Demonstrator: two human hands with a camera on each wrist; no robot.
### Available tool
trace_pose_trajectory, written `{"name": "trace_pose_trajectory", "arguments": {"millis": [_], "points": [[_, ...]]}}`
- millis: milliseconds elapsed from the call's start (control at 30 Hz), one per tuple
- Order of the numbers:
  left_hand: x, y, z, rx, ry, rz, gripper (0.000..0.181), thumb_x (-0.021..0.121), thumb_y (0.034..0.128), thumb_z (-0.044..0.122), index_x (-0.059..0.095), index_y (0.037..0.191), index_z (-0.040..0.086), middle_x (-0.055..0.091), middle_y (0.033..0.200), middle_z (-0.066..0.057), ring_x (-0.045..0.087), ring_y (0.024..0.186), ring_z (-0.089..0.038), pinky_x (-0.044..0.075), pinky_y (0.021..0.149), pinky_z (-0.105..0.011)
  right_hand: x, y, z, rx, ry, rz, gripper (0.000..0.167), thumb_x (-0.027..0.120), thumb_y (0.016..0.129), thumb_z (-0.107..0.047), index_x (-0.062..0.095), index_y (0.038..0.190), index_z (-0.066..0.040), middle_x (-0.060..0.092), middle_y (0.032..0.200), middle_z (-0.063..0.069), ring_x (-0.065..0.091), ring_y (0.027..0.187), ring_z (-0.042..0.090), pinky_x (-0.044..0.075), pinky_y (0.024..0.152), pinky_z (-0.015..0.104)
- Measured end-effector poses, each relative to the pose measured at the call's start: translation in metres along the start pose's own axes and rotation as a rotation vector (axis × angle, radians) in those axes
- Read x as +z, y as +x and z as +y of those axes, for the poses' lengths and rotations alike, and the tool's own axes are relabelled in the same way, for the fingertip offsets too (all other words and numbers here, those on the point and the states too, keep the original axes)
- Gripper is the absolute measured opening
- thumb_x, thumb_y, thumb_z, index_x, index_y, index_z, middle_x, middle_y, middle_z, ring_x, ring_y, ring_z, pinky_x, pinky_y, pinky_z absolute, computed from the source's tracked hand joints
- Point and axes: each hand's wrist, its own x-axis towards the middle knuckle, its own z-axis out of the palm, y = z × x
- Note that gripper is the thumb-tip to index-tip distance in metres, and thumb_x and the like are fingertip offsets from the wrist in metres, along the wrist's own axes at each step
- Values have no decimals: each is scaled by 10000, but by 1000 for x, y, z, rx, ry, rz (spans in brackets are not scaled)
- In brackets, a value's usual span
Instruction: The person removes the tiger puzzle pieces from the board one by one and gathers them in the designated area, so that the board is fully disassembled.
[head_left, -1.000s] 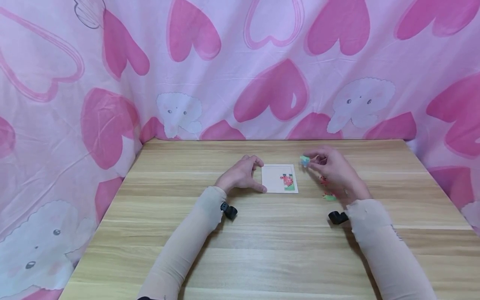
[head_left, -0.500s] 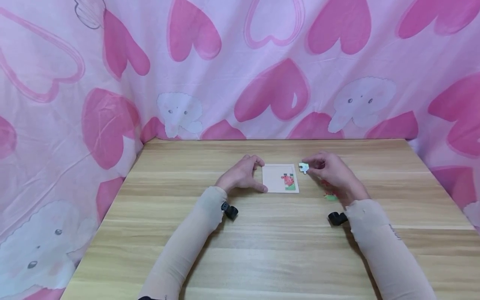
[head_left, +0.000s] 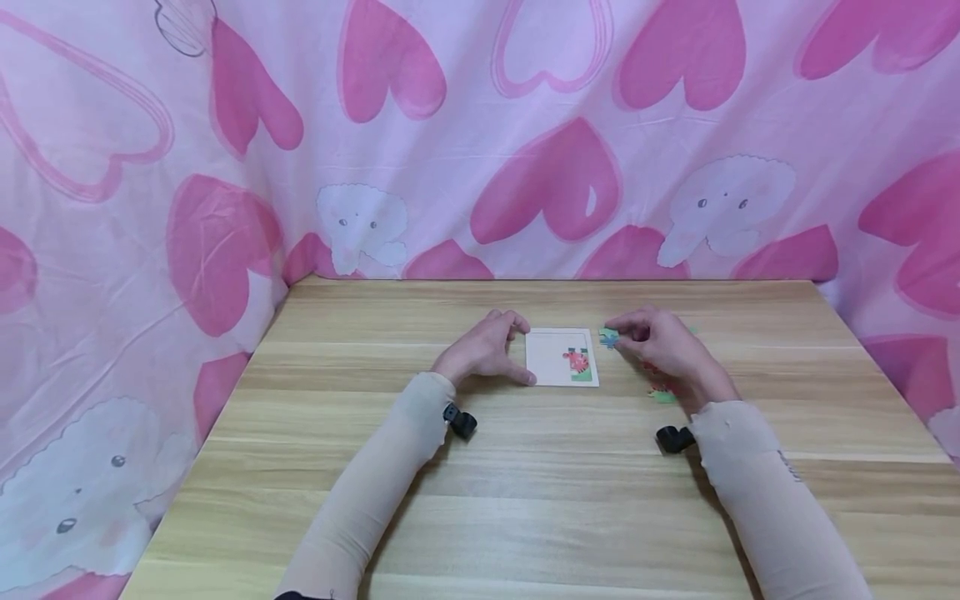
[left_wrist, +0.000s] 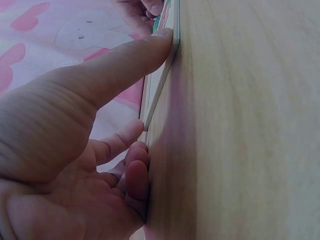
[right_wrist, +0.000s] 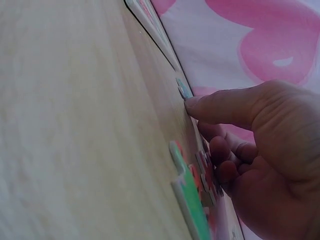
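A white square puzzle board (head_left: 546, 360) lies on the table, with joined pieces (head_left: 578, 363) showing a red figure on green at its right side. My left hand (head_left: 489, 348) holds the board's left side, thumb at the near corner and forefinger at the far one. In the left wrist view the thumb (left_wrist: 135, 57) presses the board's edge. Just right of the board, my right hand (head_left: 663, 340) pinches a blue-green puzzle piece (head_left: 608, 338) between thumb and fingers, low at the tabletop. The fingers hide part of that piece.
Loose red and green puzzle pieces (head_left: 662, 393) lie under and near the right hand; a green one (right_wrist: 192, 200) shows close up in the right wrist view. A bit of another piece (head_left: 692, 330) peeks out behind the hand. A pink heart-patterned curtain (head_left: 543, 183) borders the wooden table (head_left: 540, 500).
My right hand has turned the blue-green piece and lowered it slightly toward the table, beside the board. The left hand stays in place on the board.
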Motion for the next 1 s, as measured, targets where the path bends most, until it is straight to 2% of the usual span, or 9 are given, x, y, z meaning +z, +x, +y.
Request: {"name": "trace_pose_trajectory", "arguments": {"millis": [433, 1000], "points": [[2, 0, -2, -30, -45, 1, 845, 1054, 786, 318, 579, 1470, 172, 550, 1348, -49, 558, 1240, -238, 520, 1097, -425, 1, 1, 2, 1, 32, -23, 398, 728, 1083, -100, 706, 1479, -73, 711, 1263, 141, 565, 1049, 294, 532, 821, 297], [1, 2, -3, 15, -6, 6, 876, 1064, 767, 326, 587, 1476, 134, 550, 1318, -68, 561, 1196, -228, 524, 1059, -389, 2, 3, -1, -2, 35, 4, 422, 749, 1068, -93, 695, 1487, -77, 707, 1277, 149, 562, 1044, 288, 508, 795, 259]]}}
